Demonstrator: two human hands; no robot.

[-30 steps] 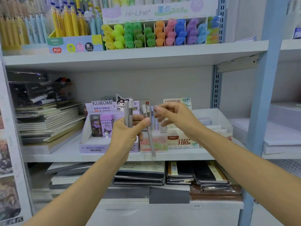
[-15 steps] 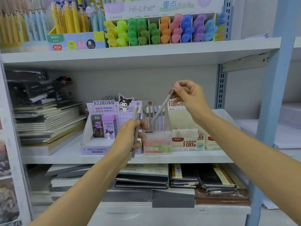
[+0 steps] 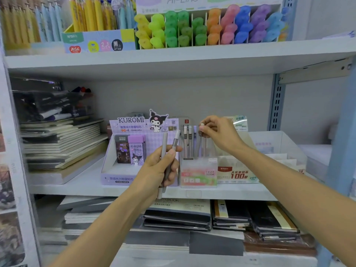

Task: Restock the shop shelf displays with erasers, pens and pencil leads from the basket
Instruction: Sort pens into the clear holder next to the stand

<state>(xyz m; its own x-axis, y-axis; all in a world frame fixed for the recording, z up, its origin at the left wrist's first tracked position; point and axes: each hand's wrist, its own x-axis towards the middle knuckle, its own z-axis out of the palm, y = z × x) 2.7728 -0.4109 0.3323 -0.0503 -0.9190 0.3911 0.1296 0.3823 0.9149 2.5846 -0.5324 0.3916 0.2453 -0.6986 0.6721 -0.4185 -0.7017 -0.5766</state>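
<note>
While the left hand (image 3: 159, 168) clasps two slim grey pens (image 3: 169, 151), the right hand (image 3: 217, 132) pinches a clear-barrelled pen (image 3: 201, 139).

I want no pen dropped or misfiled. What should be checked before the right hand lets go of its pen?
1. Right hand pinching pen by its top: ok.
2. Pen upright over the clear Fruit Soda pen holder: ok.
3. Pen tip seated at the bottom: cannot tell.
4. Free slot beside the pens already standing: cannot tell.
5. Left hand firmly gripping two spare pens: ok.
</note>
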